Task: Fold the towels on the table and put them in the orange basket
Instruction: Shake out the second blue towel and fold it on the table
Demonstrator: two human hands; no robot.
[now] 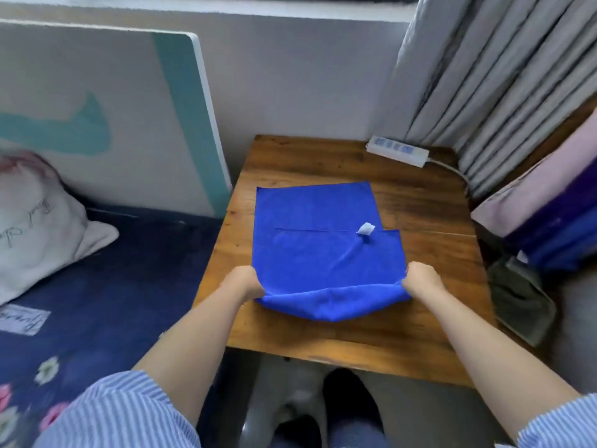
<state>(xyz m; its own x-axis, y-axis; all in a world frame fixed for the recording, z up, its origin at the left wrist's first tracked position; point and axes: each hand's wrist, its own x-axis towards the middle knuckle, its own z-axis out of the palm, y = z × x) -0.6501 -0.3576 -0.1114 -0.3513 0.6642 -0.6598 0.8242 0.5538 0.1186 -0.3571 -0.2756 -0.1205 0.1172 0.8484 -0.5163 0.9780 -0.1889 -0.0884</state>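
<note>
Wooden tabletop (420, 318) at centre, carrying blue towel (323, 250), half spread, white tag (365, 228) near 1 o'clock on it. Near edge of towel lifted, fold only begun, judging by the sag. Left hand (247, 281) at 8 o'clock and right hand (421, 279) at 4 o'clock, fingers pinching near corners. Orange basket nowhere in view; nothing placed yet.

Royal-blue towel (326, 253) (white tag (365, 228)), brown wooden table (420, 202), blue-and-white striped sleeves (129, 415)
</note>
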